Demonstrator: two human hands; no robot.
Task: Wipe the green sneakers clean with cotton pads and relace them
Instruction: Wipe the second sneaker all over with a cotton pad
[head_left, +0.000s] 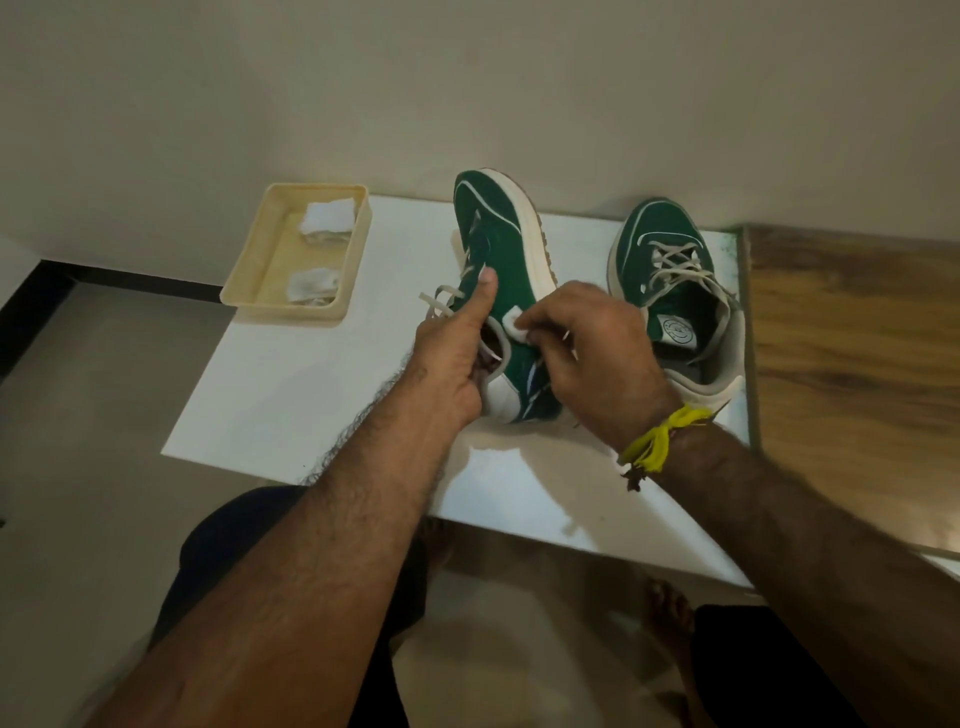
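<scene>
Head view shows the wiping step is what's going on right now, not the relacing. One green sneaker is tipped on its side in the middle of the frame on the white table. It's gripped at the collar by the left hand, fingers curled into the opening and thumb laid straight along the green upper. A small white cotton pad is pinched in the fingertips of the right hand and pressed against the side panel near the heel.

The second sneaker is parked upright at the right of the frame, laces crossed but loose. A cream tray sits upper left with more pads in it, some looking used.

Probably early-to-mid task, since the held shoe's lace is hanging slack. Next, the pad likely needs to be dragged along the suede toward the toe with the shoe kept steady, and a fresh pad fetched from the tray once this one is grubby.
</scene>
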